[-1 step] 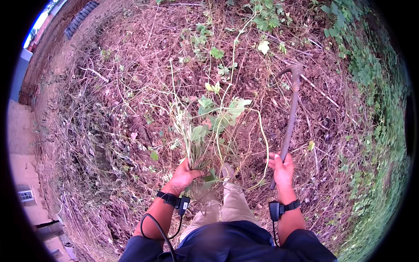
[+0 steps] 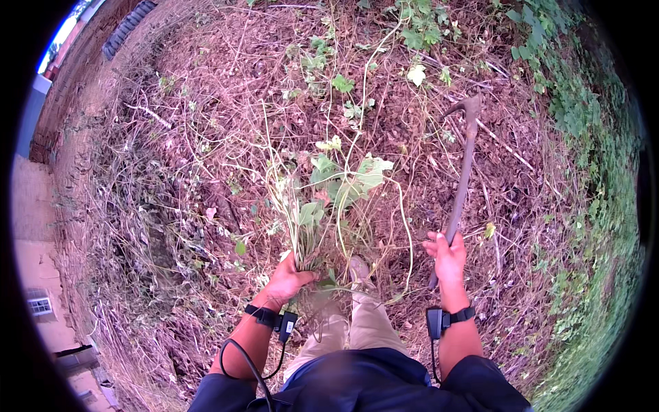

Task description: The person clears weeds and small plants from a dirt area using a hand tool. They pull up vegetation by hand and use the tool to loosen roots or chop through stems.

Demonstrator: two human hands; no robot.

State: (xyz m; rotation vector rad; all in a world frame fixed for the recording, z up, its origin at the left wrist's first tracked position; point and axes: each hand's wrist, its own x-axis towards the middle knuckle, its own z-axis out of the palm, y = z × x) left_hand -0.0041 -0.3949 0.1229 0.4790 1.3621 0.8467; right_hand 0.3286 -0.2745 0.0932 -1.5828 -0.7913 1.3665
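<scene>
My left hand (image 2: 288,278) is closed round a bunch of cut weeds (image 2: 307,237), their pale stems standing up from the fist. Broad green leaves (image 2: 367,173) and long looping vine stems spread from the bunch to the right, in front of my legs. In my right hand (image 2: 447,261) is the lower handle of a sickle (image 2: 462,178), its fingers partly wrapped round the wood. The sickle's dark curved blade is at the far end, with its tip toward the left. Trailing weeds partly cover my legs below the left hand.
Dry stalks and tangled dead vines (image 2: 226,137) cover the ground. Dense green creepers (image 2: 583,123) grow along the right. A shoe (image 2: 359,269) shows between my hands. At the left stands a building wall (image 2: 38,220); a dark ribbed object (image 2: 128,29) lies at the upper left.
My right hand and the sickle have shifted slightly to the right. The loose vine loop has swung a little to the left, while my left hand has hardly moved.
</scene>
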